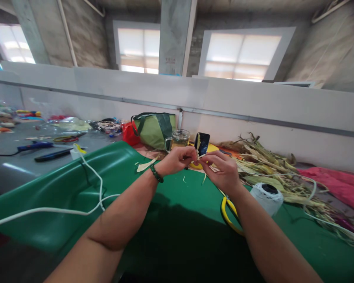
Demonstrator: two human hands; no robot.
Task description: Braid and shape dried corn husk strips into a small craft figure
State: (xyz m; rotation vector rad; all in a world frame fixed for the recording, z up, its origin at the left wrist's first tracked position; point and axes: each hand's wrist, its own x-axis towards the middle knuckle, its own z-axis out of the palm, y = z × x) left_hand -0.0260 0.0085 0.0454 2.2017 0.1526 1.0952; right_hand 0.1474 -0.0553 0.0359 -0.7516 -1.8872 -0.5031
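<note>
My left hand (183, 158), with a dark green bead bracelet on its wrist, pinches a thin pale corn husk strip (198, 146) that looks twisted or braided. My right hand (222, 169) is closed on the lower part of the same strip, fingertips almost touching the left ones. The strip rises above the fingers, in front of a dark phone (205, 143) propped upright. Below my right wrist lie yellow-handled scissors (228, 220), partly covered by the forearm. A loose pale husk piece (147, 165) rests on the green mat (177, 204) beyond my left wrist.
A glass mug (179, 138) of yellowish liquid stands behind my left hand, beside a green bag (156, 129). On the right are a white thread spool (267, 196), heaped dry corn husks (265, 165) and pink cloth (339, 184). A white cable (61, 211) crosses the mat's left side.
</note>
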